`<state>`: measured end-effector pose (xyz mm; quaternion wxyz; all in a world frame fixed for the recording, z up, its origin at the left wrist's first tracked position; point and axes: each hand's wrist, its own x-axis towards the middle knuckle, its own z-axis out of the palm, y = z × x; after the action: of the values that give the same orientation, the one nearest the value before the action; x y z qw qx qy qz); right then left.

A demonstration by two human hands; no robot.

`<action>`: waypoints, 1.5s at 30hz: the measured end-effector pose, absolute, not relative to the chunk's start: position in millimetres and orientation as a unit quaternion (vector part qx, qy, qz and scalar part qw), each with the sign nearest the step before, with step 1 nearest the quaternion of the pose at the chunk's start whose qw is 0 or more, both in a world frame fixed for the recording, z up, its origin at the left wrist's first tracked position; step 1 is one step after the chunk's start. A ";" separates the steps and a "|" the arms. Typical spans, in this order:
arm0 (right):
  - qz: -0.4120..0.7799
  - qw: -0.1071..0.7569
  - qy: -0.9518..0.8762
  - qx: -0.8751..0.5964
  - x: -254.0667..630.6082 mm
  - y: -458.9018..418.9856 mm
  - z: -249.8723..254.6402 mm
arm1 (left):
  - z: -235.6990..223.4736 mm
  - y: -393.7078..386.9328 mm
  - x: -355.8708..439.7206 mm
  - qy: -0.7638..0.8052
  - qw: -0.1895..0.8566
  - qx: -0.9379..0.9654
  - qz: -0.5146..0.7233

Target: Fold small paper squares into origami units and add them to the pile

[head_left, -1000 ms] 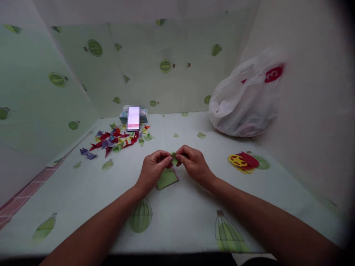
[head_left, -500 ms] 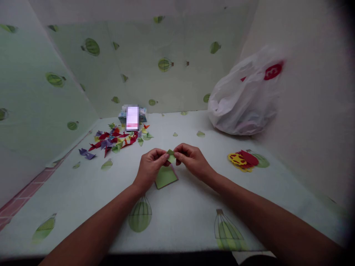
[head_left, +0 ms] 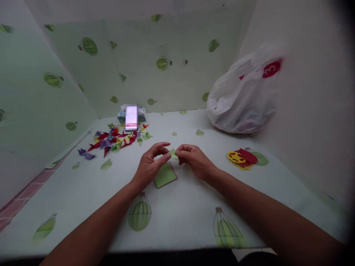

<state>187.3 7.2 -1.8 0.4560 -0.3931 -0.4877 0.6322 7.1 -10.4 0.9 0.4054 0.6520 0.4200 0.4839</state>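
Between my hands is a small folded piece of green paper [head_left: 173,153]. My right hand [head_left: 193,158] pinches its right edge between thumb and fingers. My left hand [head_left: 152,161] is at its left side, thumb and fingers apart, the thumb tip close to the paper; whether it touches I cannot tell. Just below them, a stack of square green paper [head_left: 165,176] lies on the table, partly covered by my left hand. Beyond my left hand, a pile of folded paper cranes [head_left: 116,140] in red, purple, yellow and green is spread out.
A phone [head_left: 131,118] with a lit, blurred screen leans on a tissue box [head_left: 142,113] at the back left. A white plastic bag [head_left: 241,99] stands at the back right. Yellow and red paper cut-outs [head_left: 240,159] lie right of my hands on the balloon-patterned tablecloth [head_left: 183,218].
My left fingers have opened away from the folded green paper, which both hands pinched before. My right hand still pinches it. The view has shifted slightly.
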 end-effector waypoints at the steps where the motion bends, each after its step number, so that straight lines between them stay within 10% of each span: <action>1: 0.645 0.452 -0.477 -0.389 187.3 7.1 -1.8 | 0.7 -10.4 7.2 0.417 0.400 0.665 0.473; 45: 0.540 0.476 -0.615 -0.323 183.0 4.3 -5.1 | -1.1 -9.0 12.4 0.443 0.574 0.424 0.542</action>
<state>183.0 4.3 -5.1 0.4758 -0.3233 -0.6147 0.5397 12.4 -9.0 -1.1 0.5739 0.4242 0.4434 0.5422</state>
